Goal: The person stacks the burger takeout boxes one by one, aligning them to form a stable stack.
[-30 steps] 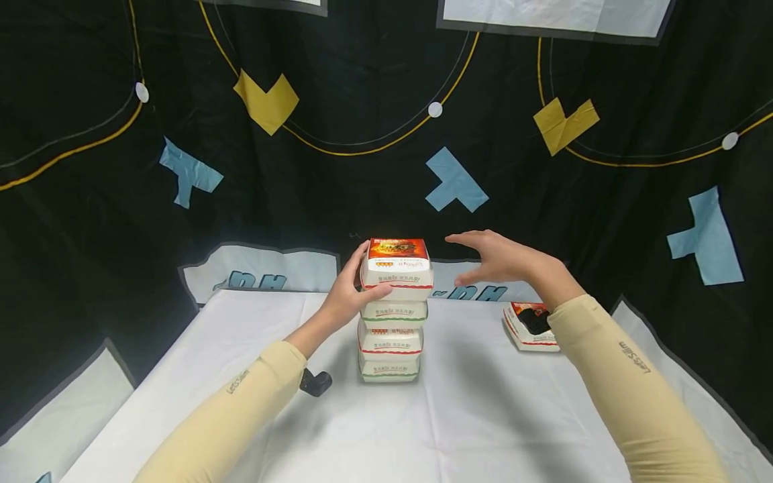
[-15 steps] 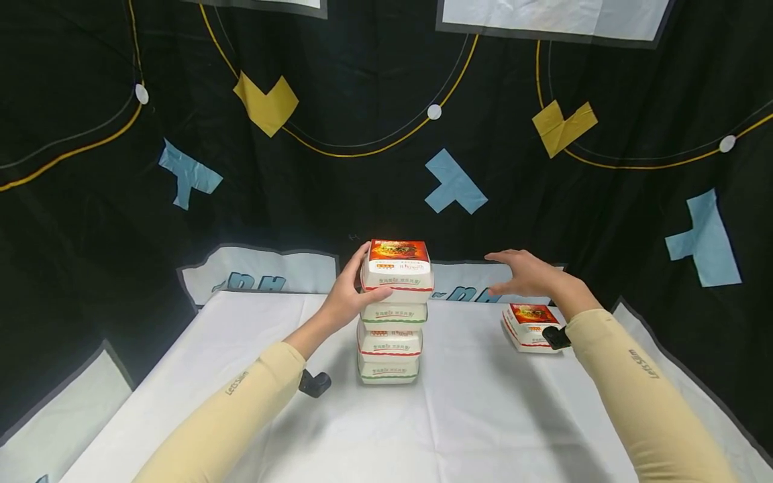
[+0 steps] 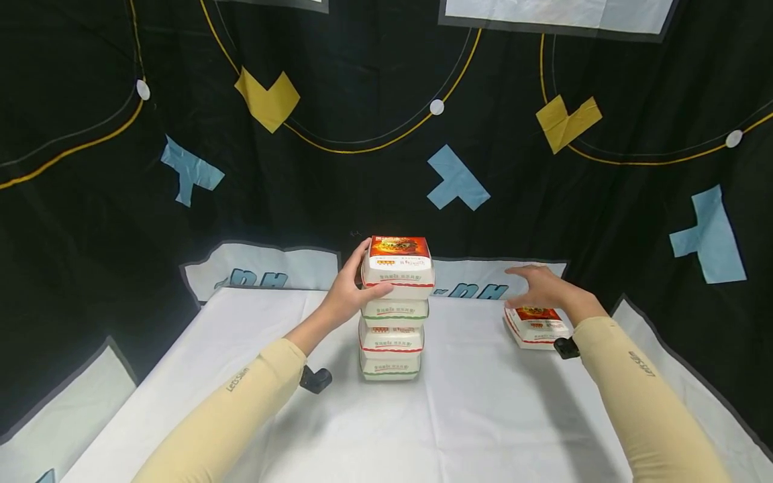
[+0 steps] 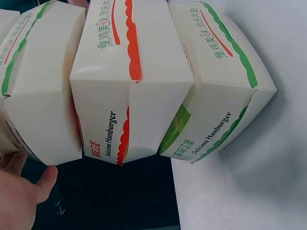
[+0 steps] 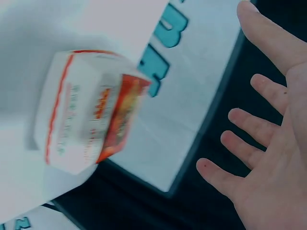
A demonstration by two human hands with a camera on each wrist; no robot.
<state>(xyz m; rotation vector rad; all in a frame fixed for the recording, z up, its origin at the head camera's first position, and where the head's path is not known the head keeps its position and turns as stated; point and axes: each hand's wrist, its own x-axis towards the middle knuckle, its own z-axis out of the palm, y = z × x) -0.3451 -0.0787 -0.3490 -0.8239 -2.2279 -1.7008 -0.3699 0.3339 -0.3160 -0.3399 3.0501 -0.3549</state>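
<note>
A stack of several paper hamburger boxes (image 3: 391, 339) stands upright at the middle of the white table, with red-trimmed and green-trimmed boxes alternating. My left hand (image 3: 345, 294) grips the red-topped burger box (image 3: 398, 275) at the top, thumb across its front and fingers at its left side. In the left wrist view, the lower boxes (image 4: 108, 96) fill most of the picture. Over at the right, my right hand (image 3: 546, 290) hovers above a lone burger box (image 3: 536, 330), its fingers spread. The right wrist view shows that box (image 5: 79, 115) apart from the hand (image 5: 273, 153).
The white tablecloth (image 3: 477, 409) covers the table, whose far edge lies just behind the boxes. A black curtain (image 3: 338, 194) with blue and yellow shapes hangs behind. Small black wrist cameras (image 3: 317, 380) sit at both sleeves.
My right hand has moved away from the stack, rightward and down, to above the lone burger box. The left hand and the stack have stayed in place.
</note>
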